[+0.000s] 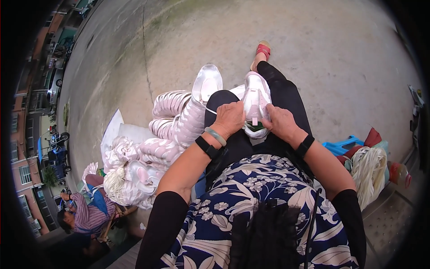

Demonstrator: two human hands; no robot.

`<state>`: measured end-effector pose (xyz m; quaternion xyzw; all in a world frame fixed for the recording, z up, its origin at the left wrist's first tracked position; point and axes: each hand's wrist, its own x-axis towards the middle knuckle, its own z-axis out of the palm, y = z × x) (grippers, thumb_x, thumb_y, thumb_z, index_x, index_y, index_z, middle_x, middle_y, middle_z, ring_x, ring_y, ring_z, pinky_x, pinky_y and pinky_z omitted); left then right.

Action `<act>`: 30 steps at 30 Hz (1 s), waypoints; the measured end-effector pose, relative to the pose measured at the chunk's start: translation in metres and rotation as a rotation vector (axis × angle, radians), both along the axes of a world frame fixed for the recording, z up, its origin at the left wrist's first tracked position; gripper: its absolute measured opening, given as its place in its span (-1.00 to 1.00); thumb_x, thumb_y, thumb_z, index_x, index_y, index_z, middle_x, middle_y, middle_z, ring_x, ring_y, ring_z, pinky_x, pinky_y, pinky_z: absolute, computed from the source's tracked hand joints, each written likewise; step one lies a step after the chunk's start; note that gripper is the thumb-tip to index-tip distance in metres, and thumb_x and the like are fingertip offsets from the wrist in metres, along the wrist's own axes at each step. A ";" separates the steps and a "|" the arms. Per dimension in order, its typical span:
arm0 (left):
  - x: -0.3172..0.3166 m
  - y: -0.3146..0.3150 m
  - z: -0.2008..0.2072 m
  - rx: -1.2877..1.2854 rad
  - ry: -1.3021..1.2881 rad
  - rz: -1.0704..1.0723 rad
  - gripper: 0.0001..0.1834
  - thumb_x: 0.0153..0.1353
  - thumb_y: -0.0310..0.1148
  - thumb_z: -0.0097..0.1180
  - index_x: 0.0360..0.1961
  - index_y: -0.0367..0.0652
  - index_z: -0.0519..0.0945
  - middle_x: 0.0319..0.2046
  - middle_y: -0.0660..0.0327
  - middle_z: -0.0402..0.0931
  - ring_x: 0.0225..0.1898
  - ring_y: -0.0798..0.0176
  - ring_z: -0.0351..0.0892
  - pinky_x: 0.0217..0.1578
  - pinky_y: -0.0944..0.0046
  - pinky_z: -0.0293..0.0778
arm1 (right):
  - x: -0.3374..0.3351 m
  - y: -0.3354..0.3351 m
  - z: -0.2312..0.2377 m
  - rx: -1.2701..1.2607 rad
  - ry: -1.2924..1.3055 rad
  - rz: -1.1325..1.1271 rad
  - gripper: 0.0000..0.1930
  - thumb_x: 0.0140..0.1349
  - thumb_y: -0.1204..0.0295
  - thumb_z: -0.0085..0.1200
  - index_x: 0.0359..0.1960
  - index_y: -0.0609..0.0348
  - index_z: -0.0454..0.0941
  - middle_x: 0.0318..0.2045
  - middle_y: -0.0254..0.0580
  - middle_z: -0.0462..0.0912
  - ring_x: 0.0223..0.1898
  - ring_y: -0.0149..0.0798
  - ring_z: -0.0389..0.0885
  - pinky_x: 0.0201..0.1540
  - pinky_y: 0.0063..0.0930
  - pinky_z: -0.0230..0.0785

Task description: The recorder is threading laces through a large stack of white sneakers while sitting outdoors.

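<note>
A white and pink shoe upper (256,96) lies lengthwise on my lap, its toe pointing away from me. My left hand (230,117) grips its left edge, with a thin white lace sticking out beside the fingers. On the opposite edge, my right hand (282,122) pinches the upper between thumb and fingers, which are partly hidden. Between the hands a pink tongue tab and a bit of green show in the shoe's opening. Just left of my knee stand long stacks of nested shoe uppers (190,119).
More uppers lie heaped (141,172) at left, near a bundle of cream laces (115,186). A second lace bundle (368,172) hangs at right beside a blue plastic item (342,145). Another person in a striped top (89,210) sits at lower left. Concrete ground (331,49) stretches ahead.
</note>
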<state>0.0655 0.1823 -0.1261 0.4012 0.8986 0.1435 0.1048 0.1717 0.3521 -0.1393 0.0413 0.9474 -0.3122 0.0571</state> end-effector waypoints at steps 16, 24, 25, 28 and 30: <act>-0.059 -0.111 -0.023 0.161 -0.509 0.321 -0.69 -0.05 -0.57 -0.21 -0.21 -0.25 0.40 -0.25 0.04 0.44 -0.27 0.11 0.44 -0.18 0.22 0.36 | -0.001 0.008 -0.005 -0.035 -0.037 0.052 -0.65 -0.02 0.32 0.05 -0.28 0.30 0.26 -0.42 0.10 0.48 -0.33 0.08 0.49 -0.27 -0.15 0.31; -0.085 -0.113 -0.062 -0.057 -0.103 0.036 -0.69 0.10 -0.43 -0.07 -0.09 -0.09 0.45 -0.24 0.05 0.42 -0.17 -0.05 0.41 -0.15 0.13 0.34 | -0.004 0.009 -0.006 0.009 -0.038 0.057 -0.69 -0.04 0.37 0.01 -0.30 0.28 0.25 -0.47 0.09 0.48 -0.38 0.07 0.50 -0.32 -0.13 0.33; -0.094 -0.125 -0.075 -0.044 -0.109 0.063 -0.79 0.11 -0.31 -0.03 -0.21 -0.05 0.50 -0.28 0.09 0.41 -0.21 -0.04 0.41 -0.18 0.11 0.34 | -0.005 0.007 -0.005 0.011 -0.004 0.068 -0.72 -0.04 0.39 0.01 -0.34 0.26 0.25 -0.50 0.07 0.49 -0.40 0.07 0.51 -0.35 -0.13 0.33; -0.108 -0.134 -0.079 -0.092 -0.164 0.032 -0.82 0.11 -0.29 -0.05 -0.38 -0.14 0.51 -0.33 0.09 0.43 -0.25 -0.02 0.41 -0.21 0.12 0.34 | -0.004 0.008 -0.006 0.025 0.022 0.066 -0.72 -0.02 0.38 -0.01 -0.33 0.26 0.25 -0.50 0.07 0.49 -0.41 0.07 0.50 -0.35 -0.13 0.33; -0.104 -0.133 -0.075 -0.066 -0.114 -0.006 -0.81 0.11 -0.29 -0.07 -0.47 -0.17 0.50 -0.40 0.08 0.43 -0.30 -0.02 0.42 -0.26 0.11 0.34 | -0.004 0.008 -0.008 0.020 0.027 0.054 -0.72 -0.02 0.38 -0.01 -0.33 0.25 0.25 -0.50 0.06 0.48 -0.41 0.07 0.50 -0.35 -0.13 0.33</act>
